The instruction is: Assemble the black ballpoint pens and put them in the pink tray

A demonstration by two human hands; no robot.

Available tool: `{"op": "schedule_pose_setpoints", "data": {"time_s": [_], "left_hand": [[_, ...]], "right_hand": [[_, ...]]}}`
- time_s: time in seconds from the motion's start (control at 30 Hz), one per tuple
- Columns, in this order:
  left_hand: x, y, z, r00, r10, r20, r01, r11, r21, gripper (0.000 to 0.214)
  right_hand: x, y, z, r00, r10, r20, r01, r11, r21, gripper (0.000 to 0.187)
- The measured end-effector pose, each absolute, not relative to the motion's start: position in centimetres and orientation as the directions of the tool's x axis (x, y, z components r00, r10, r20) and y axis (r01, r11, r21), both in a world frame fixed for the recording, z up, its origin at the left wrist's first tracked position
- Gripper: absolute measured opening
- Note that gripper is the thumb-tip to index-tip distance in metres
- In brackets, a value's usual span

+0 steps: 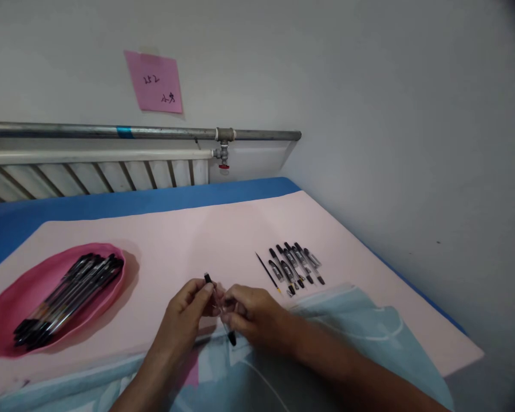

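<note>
My left hand (pixel 184 315) and my right hand (pixel 253 317) meet over the near middle of the pink table cover, and both pinch one clear pen with black ends (pixel 220 309). Its black tip (pixel 208 278) sticks up past my left fingertips, and the other black end (pixel 232 340) pokes out below my right fingers. To the left, a pink oval tray (pixel 8 309) holds several more black pens (pixel 68 300). Right of my hands lie several pen parts in a row (pixel 296 264) and a thin black refill (pixel 268 272).
The pink cover (pixel 197 229) lies on a blue table surface (pixel 111 203) against a white wall corner. A metal pipe (pixel 111 132) with a red valve and a radiator run behind. A pink note (pixel 154 82) sticks to the wall. Light blue fabric (pixel 347 326) lies at the near edge.
</note>
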State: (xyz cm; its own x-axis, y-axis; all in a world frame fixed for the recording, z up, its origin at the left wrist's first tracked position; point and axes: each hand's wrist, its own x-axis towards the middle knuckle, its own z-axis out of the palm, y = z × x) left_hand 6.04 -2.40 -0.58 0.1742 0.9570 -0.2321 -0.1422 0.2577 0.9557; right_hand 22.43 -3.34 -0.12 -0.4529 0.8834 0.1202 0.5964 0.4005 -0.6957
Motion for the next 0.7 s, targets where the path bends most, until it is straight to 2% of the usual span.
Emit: {"op": "schedule_pose_setpoints", "data": {"time_s": [0.07, 0.17, 0.23, 0.3, 0.53, 0.63, 0.7], "left_hand": [[6.0, -2.5, -0.4, 0.142, 0.951, -0.275, -0.229, 0.302, 0.925, 0.026], [5.9, -2.6, -0.1, 0.13, 0.927, -0.352, -0.273, 0.375, 0.886, 0.027], [5.9, -2.7, -0.1, 0.157, 0.915, -0.371, -0.248, 0.4, 0.882, 0.027], [5.9, -2.9, -0.3, 0.204, 0.912, -0.355, -0.209, 0.395, 0.895, 0.028], [6.4, -3.5, -0.3, 0.252, 0.912, -0.324, -0.108, 0.36, 0.927, 0.027], [6.5, -3.6, -0.1, 0.281, 0.906, -0.316, -0.089, 0.353, 0.932, 0.026], [6.5, -3.7, -0.2, 0.305, 0.899, -0.314, -0.083, 0.353, 0.932, 0.025]], "right_hand": [[23.8, -2.5, 0.0, -0.381, 0.916, 0.127, 0.731, 0.383, -0.565, 0.007], [26.0, -1.3, 0.6, -0.225, 0.973, 0.057, 0.926, 0.232, -0.298, 0.013], [27.1, -0.9, 0.8, -0.144, 0.989, -0.02, 0.978, 0.14, -0.155, 0.015], [27.5, -0.8, 0.9, -0.116, 0.991, -0.072, 0.991, 0.111, -0.071, 0.016], [26.7, -1.3, 0.3, -0.142, 0.978, -0.154, 0.99, 0.142, -0.008, 0.023], [26.4, -1.3, 0.2, -0.152, 0.974, -0.168, 0.988, 0.143, -0.065, 0.023], [26.3, -1.2, 0.4, -0.167, 0.975, -0.145, 0.977, 0.144, -0.159, 0.021]]}}
